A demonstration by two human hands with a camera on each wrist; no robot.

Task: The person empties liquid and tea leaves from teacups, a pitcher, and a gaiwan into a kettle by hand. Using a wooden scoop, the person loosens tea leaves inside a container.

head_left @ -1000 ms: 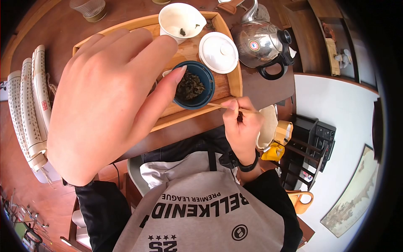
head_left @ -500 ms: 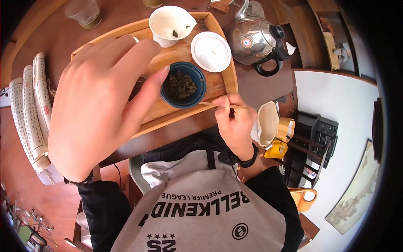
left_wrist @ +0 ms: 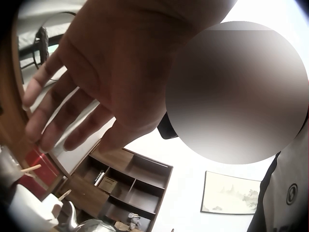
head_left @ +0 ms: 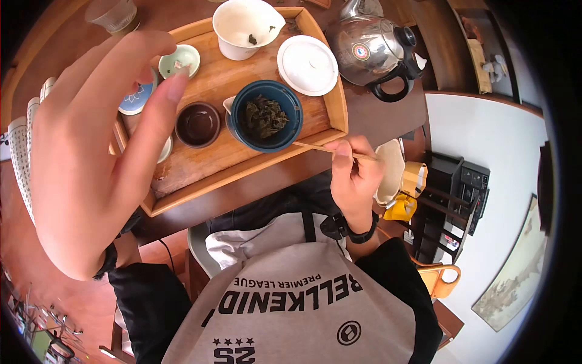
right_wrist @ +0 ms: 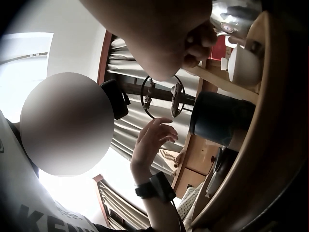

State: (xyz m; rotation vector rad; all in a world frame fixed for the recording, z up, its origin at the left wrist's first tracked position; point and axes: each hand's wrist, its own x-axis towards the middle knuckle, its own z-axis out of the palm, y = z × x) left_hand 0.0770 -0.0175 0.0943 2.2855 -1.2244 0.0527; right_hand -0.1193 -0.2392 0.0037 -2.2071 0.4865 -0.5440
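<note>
My right hand (head_left: 356, 176) pinches a thin wooden stick (head_left: 315, 146) between thumb and fingers. Its far tip ends right at the lower rim of a dark blue cup (head_left: 297, 121), which holds wet, dark tea leaves (head_left: 265, 116). The left hand (head_left: 91, 139) hovers over the left part of the wooden tray (head_left: 209, 190), thumb and fingers apart and nothing between them. Its spread fingers (left_wrist: 53, 118) show in the left wrist view. Near the left thumb are a small brown cup (head_left: 217, 130), a pale green cup (head_left: 194, 51) and a blue patterned piece (head_left: 136, 101), partly hidden.
A white pitcher (head_left: 233, 42) with leaf bits inside and a white lid (head_left: 308, 67) sit on the tray's far side. Right of the tray stands a steel kettle (head_left: 370, 48). A glass cup (head_left: 114, 15) is at the far left, with bamboo scrolls (head_left: 21, 164) below it.
My left hand has moved left, away from the blue cup, uncovering the brown and green cups. The right hand keeps its pinch on the stick, whose tip stays beside the blue cup.
</note>
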